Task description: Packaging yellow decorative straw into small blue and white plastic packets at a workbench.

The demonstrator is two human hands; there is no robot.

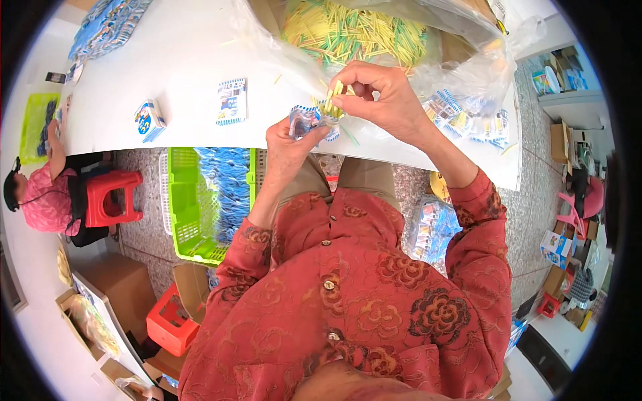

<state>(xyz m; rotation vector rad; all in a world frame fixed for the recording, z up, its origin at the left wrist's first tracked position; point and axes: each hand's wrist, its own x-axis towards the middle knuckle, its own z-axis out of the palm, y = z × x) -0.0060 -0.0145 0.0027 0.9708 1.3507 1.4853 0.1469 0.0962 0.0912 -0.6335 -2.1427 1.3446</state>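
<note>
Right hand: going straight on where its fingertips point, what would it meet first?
Probably the blue-and-white packet in the left hand, just past the yellow sticks that the right hand pinches; depth is hard to judge from this view.

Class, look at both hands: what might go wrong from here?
The thin yellow sticks pinched in the right hand might slip and scatter. The left hand holds a crumpled blue-and-white plastic packet near the front edge of the white table, so dropped sticks could reach the speckled floor. The small blue-and-white packets heaped toward the table's right edge might slide off.
</note>
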